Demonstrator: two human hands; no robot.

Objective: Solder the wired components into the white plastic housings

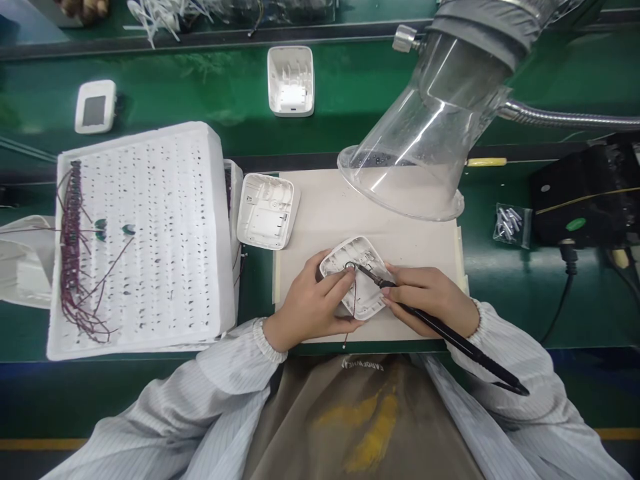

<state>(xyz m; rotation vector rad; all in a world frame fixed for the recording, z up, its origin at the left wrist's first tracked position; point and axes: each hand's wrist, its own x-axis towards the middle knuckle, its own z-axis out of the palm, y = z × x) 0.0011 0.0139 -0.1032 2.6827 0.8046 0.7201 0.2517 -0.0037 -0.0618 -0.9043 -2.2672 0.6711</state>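
Near the front edge of the mat (320, 200), the left hand (315, 300) grips a white shell (369, 298) by its left side; the right hand (433, 300) clasps a soldering iron (460, 343) slanting far-leftward, tip beside the left fingertips (349, 275).

From the wearer's head, the single view looks forward and down, near the hands (316, 301).

I log a glossy green workbench (505, 293), a straight black rail (310, 162) behind, then a light-reflecting green shelf (200, 77).
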